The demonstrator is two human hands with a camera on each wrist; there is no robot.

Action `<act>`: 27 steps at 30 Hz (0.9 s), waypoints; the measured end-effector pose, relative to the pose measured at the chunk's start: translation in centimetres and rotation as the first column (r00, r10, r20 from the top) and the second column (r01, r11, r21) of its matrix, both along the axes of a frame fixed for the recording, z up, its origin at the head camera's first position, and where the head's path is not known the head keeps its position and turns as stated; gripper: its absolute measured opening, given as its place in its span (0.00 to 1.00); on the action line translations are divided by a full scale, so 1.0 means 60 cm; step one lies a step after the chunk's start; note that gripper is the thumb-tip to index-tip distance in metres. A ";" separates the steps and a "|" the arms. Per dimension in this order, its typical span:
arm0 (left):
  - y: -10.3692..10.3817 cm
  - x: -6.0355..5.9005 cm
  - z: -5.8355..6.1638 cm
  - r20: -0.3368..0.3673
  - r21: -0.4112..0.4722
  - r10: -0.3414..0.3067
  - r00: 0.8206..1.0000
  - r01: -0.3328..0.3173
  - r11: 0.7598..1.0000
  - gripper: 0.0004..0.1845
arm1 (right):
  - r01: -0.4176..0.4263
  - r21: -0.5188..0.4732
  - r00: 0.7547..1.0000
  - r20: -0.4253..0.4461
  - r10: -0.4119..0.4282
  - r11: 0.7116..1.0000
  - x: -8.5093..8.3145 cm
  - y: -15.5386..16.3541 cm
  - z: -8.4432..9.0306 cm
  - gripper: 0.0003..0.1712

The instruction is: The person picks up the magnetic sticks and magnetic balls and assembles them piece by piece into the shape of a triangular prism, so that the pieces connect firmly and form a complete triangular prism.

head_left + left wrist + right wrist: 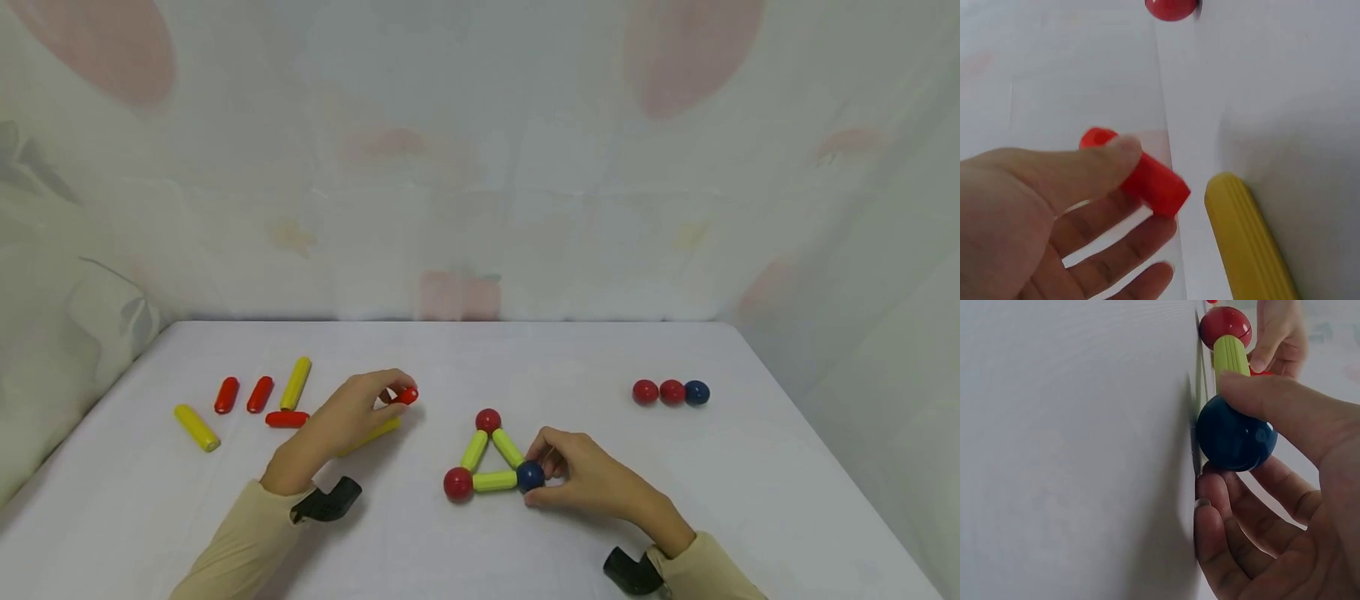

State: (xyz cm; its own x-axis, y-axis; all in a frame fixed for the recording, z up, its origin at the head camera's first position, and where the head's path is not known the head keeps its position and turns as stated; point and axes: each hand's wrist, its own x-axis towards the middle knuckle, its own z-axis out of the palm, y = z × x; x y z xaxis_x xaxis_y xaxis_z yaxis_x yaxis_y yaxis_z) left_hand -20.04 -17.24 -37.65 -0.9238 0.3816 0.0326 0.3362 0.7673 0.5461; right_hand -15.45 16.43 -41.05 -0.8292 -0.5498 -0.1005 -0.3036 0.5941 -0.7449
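Note:
A flat triangle lies on the white table (525,367): three lime rods (495,481) joined by a red ball at the top (488,420), a red ball at the lower left (458,483) and a blue ball (530,476) at the lower right. My right hand (581,477) pinches the blue ball (1235,439) between thumb and fingers. My left hand (352,417) holds a short red rod (406,396) (1147,181) lifted a little above the table, left of the triangle. A yellow rod (1247,237) lies just under that hand.
Loose rods lie at the left: a yellow one (197,427), two red ones (227,394) (260,394), another yellow (296,383) and a red one (287,419). Two red balls (658,392) and a blue ball (697,392) sit in a row at the right. A draped cloth backs the table.

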 end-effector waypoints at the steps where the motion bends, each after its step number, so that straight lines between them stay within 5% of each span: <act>1: 0.003 0.001 0.000 0.006 0.014 -0.013 1.000 0.013 1.000 0.15 | 0.004 0.003 1.000 -0.004 -0.004 1.000 0.000 0.000 0.000 0.22; 16: 0.031 0.006 -0.013 0.023 0.131 -0.191 0.981 0.187 0.974 0.15 | 0.058 -0.006 0.998 -0.012 -0.058 0.998 -0.006 0.010 -0.002 0.22; 27: 0.049 0.023 -0.008 0.141 0.244 -0.299 0.944 0.260 0.934 0.13 | 0.061 -0.022 0.998 -0.030 -0.062 0.998 -0.007 0.011 -0.003 0.23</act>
State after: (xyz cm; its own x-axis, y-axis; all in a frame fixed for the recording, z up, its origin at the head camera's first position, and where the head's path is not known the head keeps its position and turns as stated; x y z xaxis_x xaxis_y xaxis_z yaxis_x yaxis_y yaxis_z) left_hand -18.67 -14.28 -38.12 -0.7791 0.6268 -0.0059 0.4048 0.5103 0.7587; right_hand -15.88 17.10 -41.22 -0.8639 -0.4996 -0.0638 -0.2898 0.5968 -0.7482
